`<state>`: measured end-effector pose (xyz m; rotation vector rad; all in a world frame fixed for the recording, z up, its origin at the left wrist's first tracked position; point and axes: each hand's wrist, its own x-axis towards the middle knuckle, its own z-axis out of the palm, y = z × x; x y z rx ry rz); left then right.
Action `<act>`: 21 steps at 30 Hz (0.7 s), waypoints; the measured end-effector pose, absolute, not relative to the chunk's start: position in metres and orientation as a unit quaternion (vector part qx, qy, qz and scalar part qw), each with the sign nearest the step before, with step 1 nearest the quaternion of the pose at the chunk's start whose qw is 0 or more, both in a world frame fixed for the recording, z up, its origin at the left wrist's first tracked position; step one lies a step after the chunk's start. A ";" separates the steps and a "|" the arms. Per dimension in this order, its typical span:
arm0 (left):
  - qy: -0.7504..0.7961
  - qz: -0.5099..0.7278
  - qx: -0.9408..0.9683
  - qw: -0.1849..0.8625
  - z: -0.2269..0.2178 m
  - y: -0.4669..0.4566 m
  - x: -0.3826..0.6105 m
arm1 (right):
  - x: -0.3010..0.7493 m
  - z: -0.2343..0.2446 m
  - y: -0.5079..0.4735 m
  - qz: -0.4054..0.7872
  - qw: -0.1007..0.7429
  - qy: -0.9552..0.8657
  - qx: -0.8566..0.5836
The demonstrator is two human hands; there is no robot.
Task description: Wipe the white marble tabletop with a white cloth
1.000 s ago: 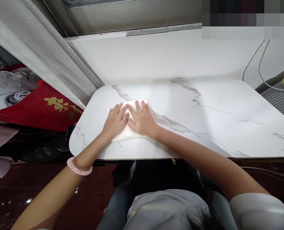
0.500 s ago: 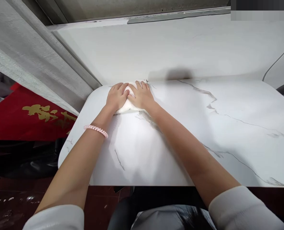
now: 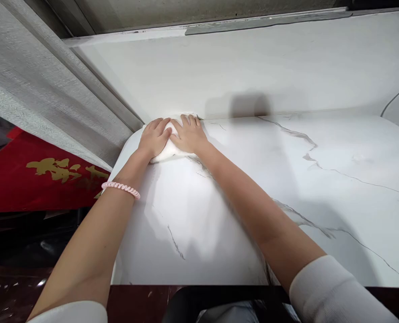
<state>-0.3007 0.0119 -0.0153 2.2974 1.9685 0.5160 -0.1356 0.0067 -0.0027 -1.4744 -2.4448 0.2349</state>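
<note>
A folded white cloth lies on the white marble-patterned table, close to its back left corner by the wall. My left hand rests flat on the cloth's left side, fingers stretched forward. Beside it, my right hand presses down on the right part with its fingers spread. Both thumbs point inward and nearly meet over the cloth. Much of the cloth is covered by the hands. A pink coiled band circles my left wrist.
A white wall panel rises along the table's back edge. To the left hangs a grey curtain, with a red cloth bearing gold characters below it. A thin cable runs at the far right.
Both hands and the cloth have slid slightly left along the table, toward the curtain side. The camera view has also shifted a little.
</note>
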 end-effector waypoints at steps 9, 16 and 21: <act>0.661 0.134 0.737 0.046 -0.012 -0.043 -0.311 | -0.145 -0.004 -0.045 0.100 0.146 -0.853 -0.491; 0.658 0.135 0.739 0.058 -0.002 -0.122 -0.317 | -0.151 -0.003 -0.125 0.100 0.169 -0.854 -0.482; 0.655 0.142 0.739 0.065 0.001 -0.176 -0.322 | -0.152 -0.001 -0.178 0.106 0.172 -0.861 -0.466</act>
